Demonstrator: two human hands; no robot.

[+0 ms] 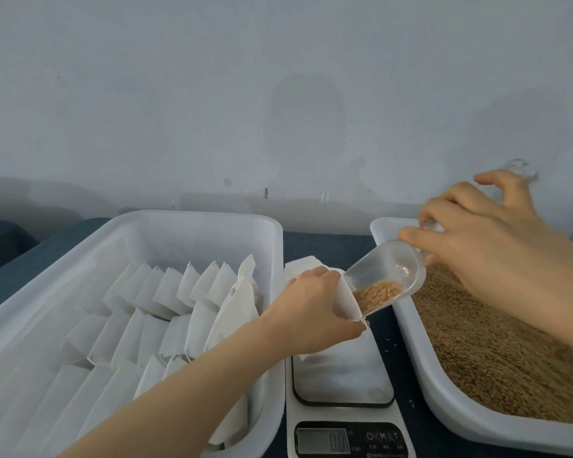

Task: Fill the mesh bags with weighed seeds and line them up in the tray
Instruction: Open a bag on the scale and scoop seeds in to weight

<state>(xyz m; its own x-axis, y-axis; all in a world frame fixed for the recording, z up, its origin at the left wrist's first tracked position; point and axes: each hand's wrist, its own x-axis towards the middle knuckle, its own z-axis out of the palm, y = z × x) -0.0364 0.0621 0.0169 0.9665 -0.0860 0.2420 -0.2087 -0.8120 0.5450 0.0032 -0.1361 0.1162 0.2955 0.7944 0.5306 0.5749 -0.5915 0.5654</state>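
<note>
Risking a spill of seeds [377,289] past the bag mouth, scattering them between the white tray [212,219] of lined-up bags and the seed tray [382,226], or onto the scale [341,414], through tilting too steeply or letting the mouth sag. Pinching the mesh bag [341,358] open with the left hand [311,305], keeping its lower part lying on the scale. Gripping the clear scoop [387,269] by its handle with the right hand [483,246], angling its lip down into the mouth.

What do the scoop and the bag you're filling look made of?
Scoop: looks like clear, glossy hard plastic; the seeds show through it. Mesh bag: seems thin white matte fabric, limp and creased where the left hand pinches it open; weave too fine to see.
</note>
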